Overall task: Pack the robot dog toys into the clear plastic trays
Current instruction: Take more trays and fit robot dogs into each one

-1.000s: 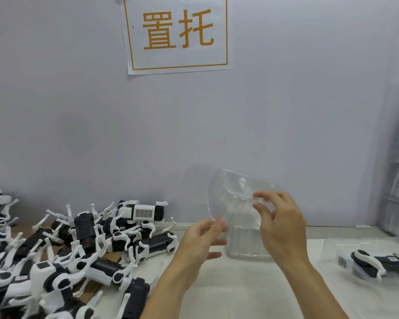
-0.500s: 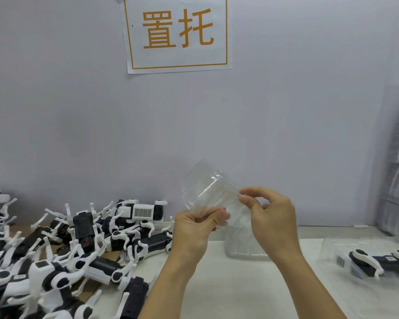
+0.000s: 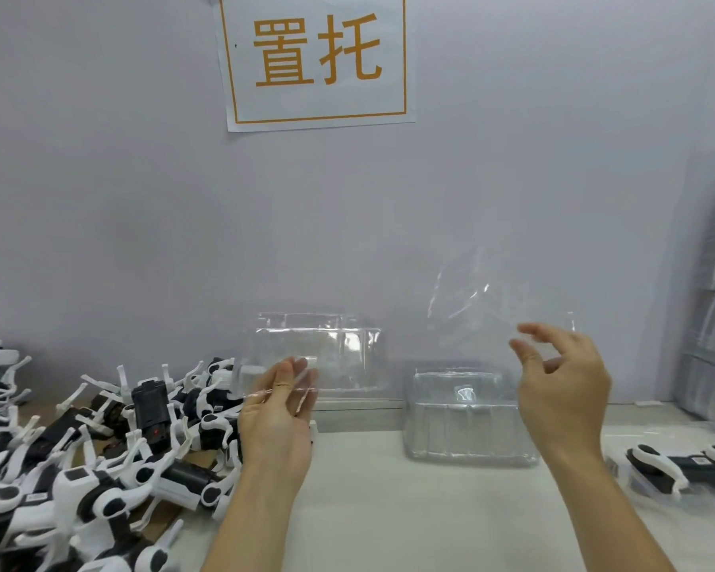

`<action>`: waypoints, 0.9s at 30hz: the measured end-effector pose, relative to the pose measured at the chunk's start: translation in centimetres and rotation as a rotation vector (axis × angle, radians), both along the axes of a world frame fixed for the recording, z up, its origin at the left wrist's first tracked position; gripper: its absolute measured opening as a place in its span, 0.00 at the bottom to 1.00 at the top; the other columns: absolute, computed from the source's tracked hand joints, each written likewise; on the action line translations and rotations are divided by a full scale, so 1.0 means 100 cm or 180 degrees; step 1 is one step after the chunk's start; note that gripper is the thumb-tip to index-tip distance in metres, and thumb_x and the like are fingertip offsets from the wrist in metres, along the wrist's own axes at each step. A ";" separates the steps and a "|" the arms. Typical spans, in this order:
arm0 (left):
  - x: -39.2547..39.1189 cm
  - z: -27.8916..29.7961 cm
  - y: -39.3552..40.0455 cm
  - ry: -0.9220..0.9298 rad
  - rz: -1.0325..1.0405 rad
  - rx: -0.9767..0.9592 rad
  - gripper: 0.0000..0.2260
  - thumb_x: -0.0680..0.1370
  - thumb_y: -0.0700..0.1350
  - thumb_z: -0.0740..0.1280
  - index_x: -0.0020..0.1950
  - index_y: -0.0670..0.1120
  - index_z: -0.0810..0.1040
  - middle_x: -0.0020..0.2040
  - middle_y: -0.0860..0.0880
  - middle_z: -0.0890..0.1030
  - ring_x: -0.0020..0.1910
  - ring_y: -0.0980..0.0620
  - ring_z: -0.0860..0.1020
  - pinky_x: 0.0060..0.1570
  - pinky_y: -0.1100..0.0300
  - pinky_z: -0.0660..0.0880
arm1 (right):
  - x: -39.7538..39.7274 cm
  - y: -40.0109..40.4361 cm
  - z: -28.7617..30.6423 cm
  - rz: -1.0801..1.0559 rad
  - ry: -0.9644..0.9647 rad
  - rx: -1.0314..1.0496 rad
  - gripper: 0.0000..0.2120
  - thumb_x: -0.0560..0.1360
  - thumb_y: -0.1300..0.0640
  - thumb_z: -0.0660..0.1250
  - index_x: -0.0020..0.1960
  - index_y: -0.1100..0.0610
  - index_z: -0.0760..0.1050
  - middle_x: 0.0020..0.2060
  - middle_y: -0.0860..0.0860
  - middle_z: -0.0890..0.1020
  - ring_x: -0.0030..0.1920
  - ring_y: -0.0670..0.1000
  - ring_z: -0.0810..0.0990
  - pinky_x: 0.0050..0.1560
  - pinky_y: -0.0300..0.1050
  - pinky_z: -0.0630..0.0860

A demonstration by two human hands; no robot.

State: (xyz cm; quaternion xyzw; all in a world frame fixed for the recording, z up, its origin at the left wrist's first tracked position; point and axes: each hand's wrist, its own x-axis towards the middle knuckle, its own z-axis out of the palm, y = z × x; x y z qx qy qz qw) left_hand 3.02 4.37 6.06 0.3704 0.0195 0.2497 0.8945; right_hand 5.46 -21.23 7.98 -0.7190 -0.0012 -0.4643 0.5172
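Both hands raised well apart: left hand [image 3: 279,400] holds a clear tray [image 3: 320,353] in near-straight fingers; right hand [image 3: 562,381] (fingers loosely curled) pinches another tray [image 3: 483,311].

Bare table [image 3: 389,501] lies between the toy dog pile [image 3: 100,447] left and tray stack [image 3: 467,419] behind.

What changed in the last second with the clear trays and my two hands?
The hands drew apart and split the nested trays: the left hand now holds one clear tray out to the left, while the right hand lifted the second tray up and right, its fingers loosening on it. The tray stack, the toy pile and the packed tray stayed put.
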 end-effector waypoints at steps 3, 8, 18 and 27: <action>-0.001 0.003 0.005 -0.0065 -0.0083 -0.0326 0.06 0.80 0.43 0.64 0.46 0.49 0.79 0.42 0.54 0.85 0.42 0.55 0.84 0.49 0.58 0.74 | 0.005 0.012 -0.013 0.0091 0.0272 -0.0384 0.08 0.77 0.61 0.70 0.54 0.52 0.82 0.49 0.50 0.77 0.37 0.51 0.77 0.49 0.46 0.71; -0.001 0.005 0.012 -0.0105 -0.0182 -0.0620 0.03 0.77 0.46 0.66 0.48 0.50 0.79 0.43 0.55 0.85 0.46 0.54 0.83 0.47 0.59 0.75 | 0.010 0.021 -0.034 0.0769 0.0904 -0.0620 0.18 0.78 0.63 0.69 0.66 0.51 0.77 0.61 0.49 0.77 0.46 0.43 0.79 0.53 0.37 0.71; 0.003 0.001 0.005 -0.0155 -0.0462 -0.0416 0.08 0.73 0.45 0.68 0.36 0.50 0.85 0.43 0.53 0.86 0.42 0.54 0.85 0.43 0.60 0.78 | 0.007 0.031 -0.025 0.1013 0.0591 -0.0398 0.13 0.80 0.62 0.64 0.56 0.46 0.79 0.52 0.41 0.80 0.49 0.40 0.79 0.43 0.30 0.73; -0.009 0.002 -0.011 -0.0696 -0.1807 0.0791 0.18 0.54 0.47 0.87 0.38 0.46 0.86 0.41 0.46 0.86 0.44 0.44 0.85 0.44 0.55 0.82 | -0.015 0.024 0.014 0.3209 0.1424 0.0988 0.18 0.74 0.36 0.66 0.54 0.46 0.84 0.51 0.48 0.86 0.48 0.56 0.85 0.50 0.54 0.79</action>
